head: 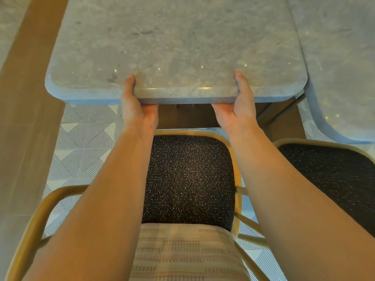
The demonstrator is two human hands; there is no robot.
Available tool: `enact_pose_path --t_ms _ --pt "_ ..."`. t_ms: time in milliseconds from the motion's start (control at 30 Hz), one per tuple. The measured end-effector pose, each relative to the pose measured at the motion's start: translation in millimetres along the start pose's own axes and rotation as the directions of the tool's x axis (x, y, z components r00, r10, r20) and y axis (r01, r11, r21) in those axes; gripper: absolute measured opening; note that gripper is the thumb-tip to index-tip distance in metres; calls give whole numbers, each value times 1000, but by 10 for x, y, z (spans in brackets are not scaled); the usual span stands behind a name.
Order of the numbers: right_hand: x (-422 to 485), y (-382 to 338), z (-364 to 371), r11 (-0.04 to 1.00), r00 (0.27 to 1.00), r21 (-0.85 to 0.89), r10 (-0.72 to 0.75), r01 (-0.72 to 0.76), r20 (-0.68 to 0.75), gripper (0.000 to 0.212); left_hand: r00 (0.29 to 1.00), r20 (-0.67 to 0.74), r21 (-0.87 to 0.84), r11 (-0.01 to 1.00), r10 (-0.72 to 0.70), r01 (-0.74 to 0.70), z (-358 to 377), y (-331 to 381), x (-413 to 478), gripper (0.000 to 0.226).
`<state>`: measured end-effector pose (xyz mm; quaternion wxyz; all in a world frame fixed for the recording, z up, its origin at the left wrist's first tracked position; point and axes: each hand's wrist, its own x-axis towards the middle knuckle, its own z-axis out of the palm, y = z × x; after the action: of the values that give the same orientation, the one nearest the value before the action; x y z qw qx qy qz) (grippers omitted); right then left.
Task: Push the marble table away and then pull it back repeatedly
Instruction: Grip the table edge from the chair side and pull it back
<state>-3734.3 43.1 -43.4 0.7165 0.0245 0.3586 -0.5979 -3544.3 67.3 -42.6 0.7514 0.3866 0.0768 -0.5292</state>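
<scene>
A grey marble table (178, 43) with rounded corners fills the upper middle of the head view. Both my hands grip its near edge. My left hand (136, 104) has its thumb on top of the slab and its fingers curled underneath. My right hand (237, 104) holds the same edge further right in the same way, thumb on top. The fingers of both hands are hidden under the tabletop. Both forearms stretch forward over a chair.
A chair with a dark speckled seat (188, 179) and a tan curved frame (34, 226) stands right below my arms. A second such chair (332, 175) is at the right. Another marble table (345, 67) adjoins on the right. Patterned floor tiles (85, 142) lie below.
</scene>
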Motion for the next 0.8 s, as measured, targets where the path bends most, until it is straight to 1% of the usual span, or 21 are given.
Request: enact_pose_path --t_ms 133,233,267,367,467,633,800 --pt "-27 -13 1 1000 1000 15 6 -6 -2 16 1000 -6 5 1000 -11 11 5 -1 -9 33" --pt "-47 -16 9 1000 1000 13 7 -7 -8 16 1000 9 4 1000 -16 16 1 11 -6 24" --pt "-52 -20 11 1000 1000 11 6 -6 -6 15 1000 8 7 1000 -18 18 2 8 -6 24" --pt "-72 -15 26 1000 1000 4 5 -5 -10 14 1000 0 14 1000 -13 13 1 10 -13 35" --pt "-78 -14 21 1000 1000 0 3 -3 -14 20 1000 -8 15 1000 -12 12 -3 10 -7 42" --pt "-91 2 17 1000 1000 0 -5 5 -21 31 1000 3 17 1000 -13 13 -29 12 -9 38" --pt "-108 18 17 1000 999 -5 -22 22 -40 26 999 41 37 999 0 -2 -53 16 -18 25"
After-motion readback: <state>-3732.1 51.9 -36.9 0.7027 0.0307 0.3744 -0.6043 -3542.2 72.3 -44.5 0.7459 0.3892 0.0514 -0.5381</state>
